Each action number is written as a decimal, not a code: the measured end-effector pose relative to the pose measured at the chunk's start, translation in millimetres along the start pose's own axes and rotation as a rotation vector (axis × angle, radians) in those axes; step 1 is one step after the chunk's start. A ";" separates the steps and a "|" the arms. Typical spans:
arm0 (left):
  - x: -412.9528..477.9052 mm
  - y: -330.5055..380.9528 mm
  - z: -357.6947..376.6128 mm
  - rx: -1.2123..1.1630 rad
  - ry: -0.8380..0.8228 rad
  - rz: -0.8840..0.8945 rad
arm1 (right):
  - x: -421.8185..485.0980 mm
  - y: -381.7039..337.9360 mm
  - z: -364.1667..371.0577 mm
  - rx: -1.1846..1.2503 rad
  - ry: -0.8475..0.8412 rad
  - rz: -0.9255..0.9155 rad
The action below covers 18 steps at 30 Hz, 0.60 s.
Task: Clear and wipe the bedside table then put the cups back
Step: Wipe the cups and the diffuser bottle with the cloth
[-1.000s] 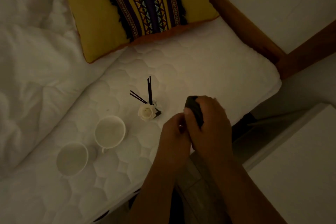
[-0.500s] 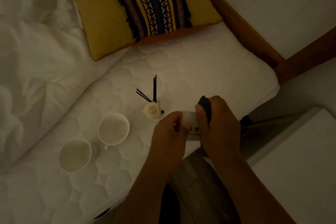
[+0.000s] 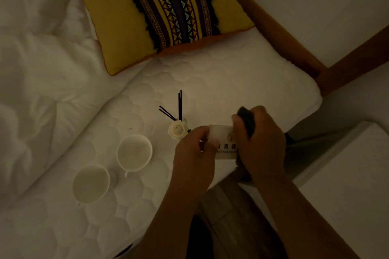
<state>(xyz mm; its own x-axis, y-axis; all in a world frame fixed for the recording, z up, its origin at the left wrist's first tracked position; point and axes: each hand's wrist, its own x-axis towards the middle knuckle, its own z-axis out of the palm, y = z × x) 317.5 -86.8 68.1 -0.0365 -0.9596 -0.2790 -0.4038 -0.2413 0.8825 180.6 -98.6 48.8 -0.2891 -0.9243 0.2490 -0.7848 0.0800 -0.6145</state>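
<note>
Two cups (image 3: 134, 152) (image 3: 91, 184); one cushion (image 3: 126, 17); one reed diffuser (image 3: 177, 130); one sign card (image 3: 223, 143); one dark cloth (image 3: 247, 120).

My feed shows two bare arms: the left grip (image 3: 193, 153) and the right grip (image 3: 261, 145) are both uncovered. The left forearm (image 3: 168, 227) and right forearm (image 3: 294, 216) run bare to the bottom edge of the view. The dim light leaves finer detail too dark for me to tell.

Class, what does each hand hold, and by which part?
The left hand pinches the sign by its left end; the right hand grips a dark thing round its lower part, at the sign's right end.
</note>
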 end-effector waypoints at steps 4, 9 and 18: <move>-6.2 -6.0 2.8 -0.072 0.050 -0.038 | 5.0 5.8 2.8 0.325 0.055 0.428; -8.0 -16.8 -3.8 -0.337 0.073 -0.157 | 6.5 9.4 -9.7 0.774 -0.203 0.664; -9.8 -12.0 33.4 -0.350 0.239 -0.122 | -43.4 1.9 12.2 0.461 0.218 0.731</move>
<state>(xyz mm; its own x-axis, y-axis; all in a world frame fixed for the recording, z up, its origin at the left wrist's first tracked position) 292.1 -69.7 47.5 0.2211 -0.9176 -0.3305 -0.0565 -0.3503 0.9349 198.4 -62.9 27.6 -0.7657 -0.6061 -0.2152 -0.0788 0.4205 -0.9039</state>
